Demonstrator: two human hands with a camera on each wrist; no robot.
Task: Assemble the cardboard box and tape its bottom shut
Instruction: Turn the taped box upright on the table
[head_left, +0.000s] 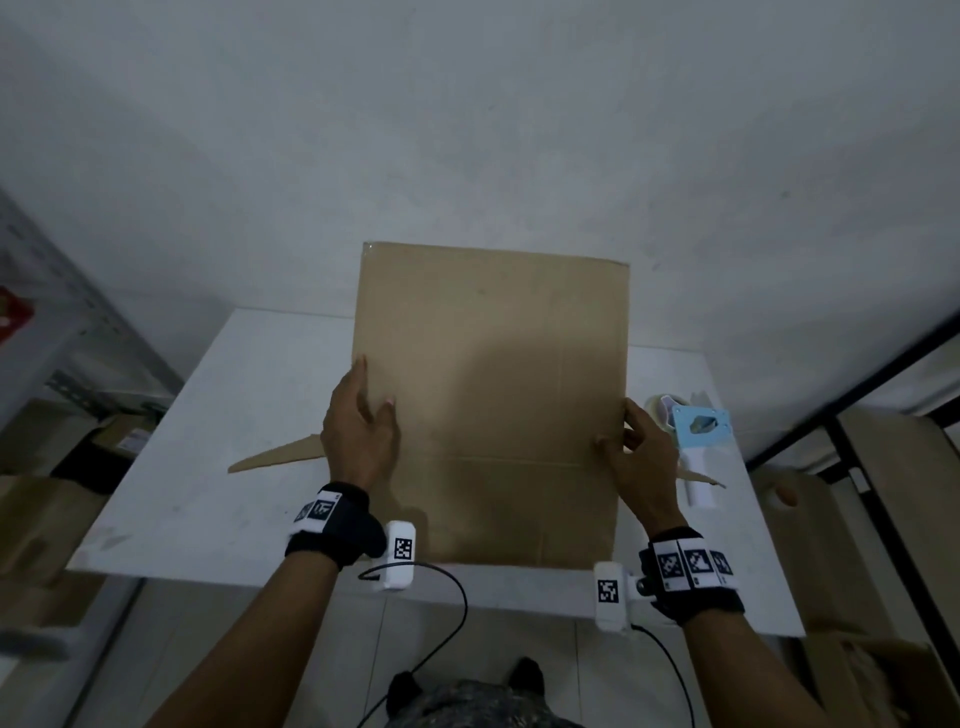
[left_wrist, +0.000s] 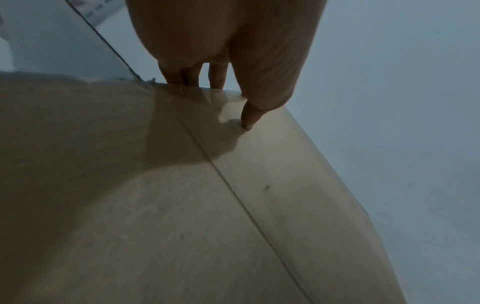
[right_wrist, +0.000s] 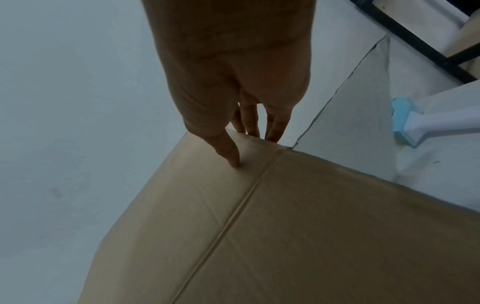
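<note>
I had one cardboard box (head_left: 491, 395), one tape dispenser (head_left: 696, 441) and one white table (head_left: 218, 467) in front of me, and both of my hands were on the box. On the left, my left hand (head_left: 358, 431) pinched the box's left edge, thumb (left_wrist: 250, 115) on the near face and the fingers (left_wrist: 182, 74) hooked over the edge behind it. The box was plain brown cardboard with a crease running across the near face from one hand to the other and fainter creases running up it. It was above the middle of the table, leaning away from me, its near edge at the table's near edge. Its long axis ran from near to far, and the far edge pointed up toward the wall. A flap stuck out sideways at each side, at the level of my hands. On the right, my right hand (head_left: 641, 457) pinched the right edge the same way, thumb in front, fingers (right_wrist: 276, 125) behind. Just beyond it, the blue and white tape dispenser lay on the table near the right edge.
</note>
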